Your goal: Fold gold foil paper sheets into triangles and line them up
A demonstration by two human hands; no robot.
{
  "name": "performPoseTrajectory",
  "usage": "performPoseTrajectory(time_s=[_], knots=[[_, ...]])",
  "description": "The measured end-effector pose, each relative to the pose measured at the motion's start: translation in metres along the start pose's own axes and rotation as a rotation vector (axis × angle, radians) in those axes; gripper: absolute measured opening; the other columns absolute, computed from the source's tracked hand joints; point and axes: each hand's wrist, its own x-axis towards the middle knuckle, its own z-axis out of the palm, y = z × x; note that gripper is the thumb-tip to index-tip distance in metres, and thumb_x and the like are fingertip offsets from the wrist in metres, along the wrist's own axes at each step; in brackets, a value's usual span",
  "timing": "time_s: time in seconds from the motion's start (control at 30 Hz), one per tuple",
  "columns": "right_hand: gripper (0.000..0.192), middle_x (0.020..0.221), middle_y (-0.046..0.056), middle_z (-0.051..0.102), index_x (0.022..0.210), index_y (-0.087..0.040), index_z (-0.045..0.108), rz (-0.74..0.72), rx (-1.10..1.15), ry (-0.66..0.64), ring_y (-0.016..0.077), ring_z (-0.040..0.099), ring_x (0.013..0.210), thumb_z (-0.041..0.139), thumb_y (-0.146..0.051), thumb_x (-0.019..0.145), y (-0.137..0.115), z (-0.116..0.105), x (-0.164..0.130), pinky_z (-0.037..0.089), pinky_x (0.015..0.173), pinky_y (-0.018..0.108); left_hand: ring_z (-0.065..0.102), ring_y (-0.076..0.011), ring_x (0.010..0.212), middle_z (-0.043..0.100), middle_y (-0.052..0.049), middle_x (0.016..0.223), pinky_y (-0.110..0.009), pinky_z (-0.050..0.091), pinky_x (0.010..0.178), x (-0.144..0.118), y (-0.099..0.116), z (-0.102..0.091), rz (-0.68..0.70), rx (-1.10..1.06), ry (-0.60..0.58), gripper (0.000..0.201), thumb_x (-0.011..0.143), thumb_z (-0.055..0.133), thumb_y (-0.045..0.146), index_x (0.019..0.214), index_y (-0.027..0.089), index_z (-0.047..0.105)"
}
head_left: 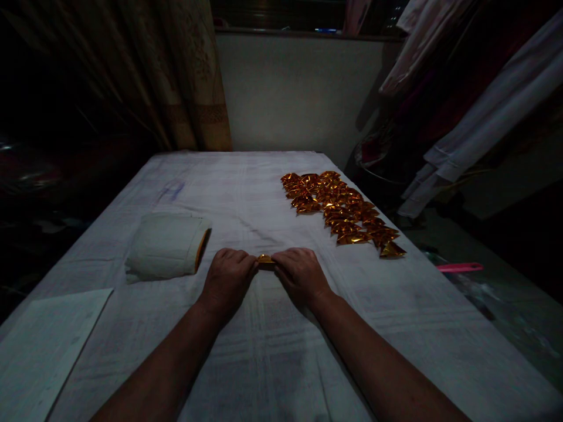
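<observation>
**Gold foil piece pressed between two hands on a cloth-covered table**

Where the fingertips of both hands meet, a small gold foil piece [265, 260] is pinched from either side and held down against the white cloth [272, 351]. The left hand [227, 281] is laid palm down with its fingers curled toward the centre, and the foil's left end is gripped by their tips. The right hand [300, 275] is set in a mirrored pose, and the foil's right end is covered by its fingers, so that only a narrow strip of gold is seen between the two hands. Both forearms are stretched out from the lower edge of the view and converge on that spot near the middle of the table.

Just to the left of the left hand, a pale roll [166, 246] is laid on its side, with a gold rim shown at its open end. Nearer the lower left corner, a flat white sheet [41, 346] is spread on the cloth. To the right and farther back, well apart from the hands, a batch of folded gold triangles [341, 211] is arranged in a band running toward the table's right edge. Beyond that edge, a pink object [460, 268] is seen in the dimness, and pale garments [479, 117] are hung at the upper right. A patterned curtain [197, 76] is hung behind the table on the left.
</observation>
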Motion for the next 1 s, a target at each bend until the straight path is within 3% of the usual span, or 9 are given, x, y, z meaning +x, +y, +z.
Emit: performPoseTrajectory(time_s=[0.07,0.13,0.23,0.37,0.47,0.57,0.73,0.83,1.0], knots=[[0.025,0.105,0.006,0.077,0.107,-0.024,0.074,0.022,0.047,0.027,0.0212,0.066,0.100,0.050,-0.026,0.100,-0.001,-0.002,0.002,0.042,0.091,0.034,0.065,-0.0221,0.081,0.072,-0.005,0.085,-0.039,0.047,0.083,-0.002,0.001,0.001,-0.029,-0.106,0.021,0.027,0.103,0.045,0.029,0.091,0.020,0.069],[0.023,0.098,0.005,0.076,0.098,-0.022,0.073,0.071,0.086,0.060,0.0201,0.066,0.096,0.050,-0.024,0.100,-0.003,-0.002,0.002,0.042,0.087,0.032,0.066,-0.0213,0.081,0.073,-0.004,0.087,-0.037,0.048,0.080,-0.005,0.002,0.004,-0.097,-0.219,0.046,0.024,0.103,0.046,0.030,0.100,0.021,0.067],[0.017,0.102,0.005,0.075,0.088,-0.022,0.072,0.178,0.077,0.100,0.0213,0.063,0.103,0.056,-0.024,0.095,-0.005,0.002,0.001,0.039,0.092,0.034,0.066,-0.0226,0.084,0.073,-0.004,0.086,-0.038,0.049,0.082,-0.007,0.004,0.008,-0.176,-0.233,0.054,0.019,0.099,0.051,0.028,0.109,0.021,0.065],[0.015,0.109,0.005,0.072,0.079,-0.022,0.069,0.272,0.038,0.159,0.0234,0.059,0.111,0.062,-0.026,0.092,-0.007,0.007,0.003,0.036,0.097,0.038,0.065,-0.0250,0.098,0.074,-0.006,0.101,-0.042,0.046,0.091,-0.008,0.009,0.004,-0.134,-0.143,0.031,0.013,0.097,0.055,0.024,0.099,0.022,0.068],[0.011,0.111,0.008,0.071,0.090,-0.021,0.070,0.298,0.017,0.169,0.0252,0.058,0.109,0.061,-0.027,0.093,-0.007,0.007,0.003,0.038,0.095,0.038,0.065,-0.0249,0.101,0.075,-0.004,0.107,-0.043,0.045,0.092,-0.014,0.016,-0.003,-0.028,-0.100,-0.018,0.015,0.097,0.056,0.022,0.102,0.024,0.070],[0.028,0.128,0.012,0.068,0.121,-0.018,0.066,0.250,-0.021,0.148,0.0274,0.055,0.123,0.054,-0.026,0.097,-0.011,0.006,0.000,0.036,0.103,0.042,0.064,-0.0281,0.109,0.075,-0.006,0.116,-0.049,0.043,0.100,-0.022,0.024,-0.006,0.016,-0.006,-0.051,0.025,0.097,0.054,0.021,0.118,0.023,0.069],[0.053,0.158,0.011,0.045,0.150,-0.018,0.047,-0.058,-0.058,-0.153,0.0288,0.031,0.150,0.042,-0.042,0.104,-0.025,0.006,-0.017,0.018,0.122,0.053,0.061,-0.0306,0.120,0.072,-0.008,0.127,-0.052,0.039,0.108,-0.029,0.030,-0.004,0.011,0.059,-0.076,0.035,0.097,0.050,0.019,0.129,0.021,0.066],[0.064,0.163,0.013,0.031,0.156,-0.015,0.037,-0.011,-0.080,-0.253,0.0294,0.025,0.153,0.039,-0.051,0.104,-0.028,0.003,-0.024,0.013,0.124,0.058,0.061,-0.0317,0.122,0.072,-0.008,0.127,-0.053,0.039,0.108,-0.029,0.028,-0.006,0.021,0.065,-0.089,0.037,0.097,0.050,0.019,0.131,0.021,0.064],[0.065,0.165,0.012,0.025,0.158,-0.015,0.034,0.126,-0.133,-0.274,0.0305,0.020,0.155,0.041,-0.050,0.103,-0.019,-0.003,-0.025,0.009,0.124,0.061,0.059,-0.0327,0.124,0.071,-0.006,0.128,-0.056,0.037,0.109,-0.029,0.026,-0.008,0.015,0.049,-0.090,0.035,0.100,0.049,0.024,0.131,0.023,0.064]])
